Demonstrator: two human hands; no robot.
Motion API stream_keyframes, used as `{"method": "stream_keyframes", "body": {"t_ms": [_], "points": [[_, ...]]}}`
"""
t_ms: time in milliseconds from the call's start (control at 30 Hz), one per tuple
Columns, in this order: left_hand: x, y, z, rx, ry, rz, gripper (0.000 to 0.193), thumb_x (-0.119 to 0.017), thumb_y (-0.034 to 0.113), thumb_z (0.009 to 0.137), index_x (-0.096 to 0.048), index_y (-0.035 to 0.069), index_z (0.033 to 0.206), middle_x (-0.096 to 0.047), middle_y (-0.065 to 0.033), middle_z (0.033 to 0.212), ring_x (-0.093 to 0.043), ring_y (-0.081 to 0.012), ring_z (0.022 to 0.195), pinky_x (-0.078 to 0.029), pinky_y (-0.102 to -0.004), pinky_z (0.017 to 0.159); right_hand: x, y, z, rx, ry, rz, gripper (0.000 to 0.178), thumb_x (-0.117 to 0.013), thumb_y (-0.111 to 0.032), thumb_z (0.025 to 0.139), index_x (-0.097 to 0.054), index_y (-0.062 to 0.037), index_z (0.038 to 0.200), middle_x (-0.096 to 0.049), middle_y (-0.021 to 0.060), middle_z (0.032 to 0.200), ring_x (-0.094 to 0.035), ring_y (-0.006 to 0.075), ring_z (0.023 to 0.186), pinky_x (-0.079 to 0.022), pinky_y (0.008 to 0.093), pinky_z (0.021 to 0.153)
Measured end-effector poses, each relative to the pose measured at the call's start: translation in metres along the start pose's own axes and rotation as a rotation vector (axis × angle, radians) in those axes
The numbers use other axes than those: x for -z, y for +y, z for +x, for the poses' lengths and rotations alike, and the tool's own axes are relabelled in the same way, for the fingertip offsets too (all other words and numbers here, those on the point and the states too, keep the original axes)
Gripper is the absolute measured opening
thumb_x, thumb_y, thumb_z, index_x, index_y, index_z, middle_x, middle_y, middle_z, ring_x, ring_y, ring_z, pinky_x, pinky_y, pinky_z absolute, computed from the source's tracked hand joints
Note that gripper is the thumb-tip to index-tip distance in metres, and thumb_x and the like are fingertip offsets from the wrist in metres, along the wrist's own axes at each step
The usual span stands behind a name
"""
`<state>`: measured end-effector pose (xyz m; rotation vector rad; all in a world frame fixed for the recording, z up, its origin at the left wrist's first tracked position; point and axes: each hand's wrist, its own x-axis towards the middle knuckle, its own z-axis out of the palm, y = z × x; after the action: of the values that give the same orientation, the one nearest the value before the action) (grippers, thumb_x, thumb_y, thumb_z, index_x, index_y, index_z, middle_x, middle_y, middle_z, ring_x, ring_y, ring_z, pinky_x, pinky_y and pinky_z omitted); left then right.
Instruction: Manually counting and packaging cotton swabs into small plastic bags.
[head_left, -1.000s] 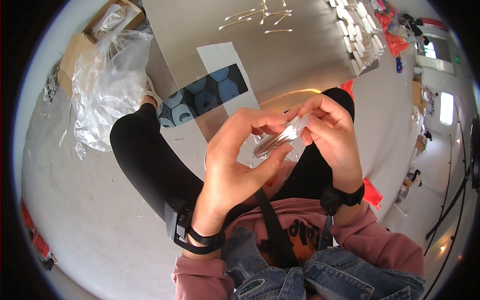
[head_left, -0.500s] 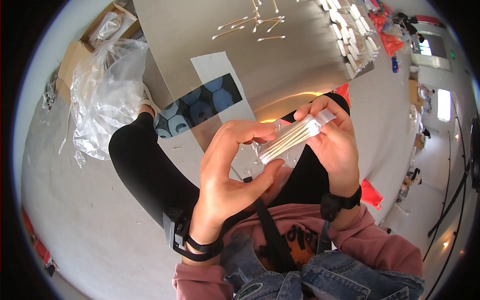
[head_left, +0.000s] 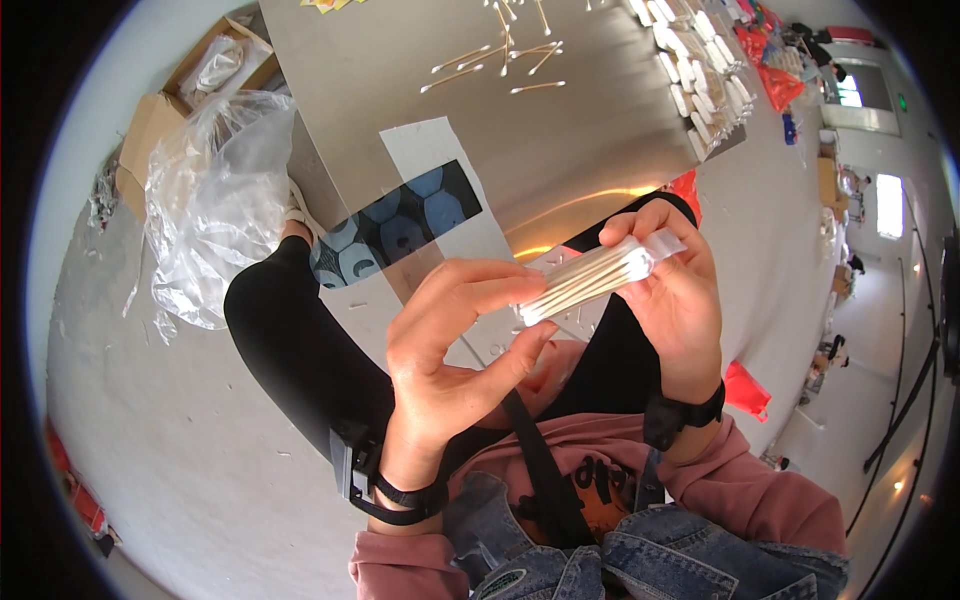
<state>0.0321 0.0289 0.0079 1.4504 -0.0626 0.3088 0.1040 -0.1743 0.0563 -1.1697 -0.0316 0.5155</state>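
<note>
Between my hands, above my lap, a clear plastic bag of cotton swabs is held on a slant, its right end higher. My right hand grips that upper end, where the clear film sticks out past the white tips. At the lower left end, the fingers and thumb of my left hand close around the bag. Several loose cotton swabs lie scattered on the metal table beyond my hands.
Rows of bagged swabs line the table's right edge. A patterned dark-blue sheet and a white strip lie at the near edge. On the floor to the left are a large clear plastic bag and a cardboard box.
My left hand has shifted slightly left and its fingers lie further over the bag. The bag stays between both hands, a little lower. The view has tilted slightly, showing more of the far table.
</note>
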Motion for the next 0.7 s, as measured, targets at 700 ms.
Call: {"method": "stream_keyframes", "body": {"t_ms": [700], "points": [[-0.009, -0.005, 0.006, -0.156, 0.125, 0.397, 0.041, -0.082, 0.0, 0.063, -0.074, 0.004, 0.103, -0.069, -0.0085, 0.105, -0.062, -0.0246, 0.091, -0.05, -0.0347, 0.073, -0.025, 0.017, -0.003, 0.145, 0.02, -0.485, 0.009, -0.058, -0.003, 0.098, -0.061, 0.0025, 0.105, -0.067, 0.0157, 0.112, -0.066, 0.0136, 0.08, -0.053, 0.0267, 0.07]]}}
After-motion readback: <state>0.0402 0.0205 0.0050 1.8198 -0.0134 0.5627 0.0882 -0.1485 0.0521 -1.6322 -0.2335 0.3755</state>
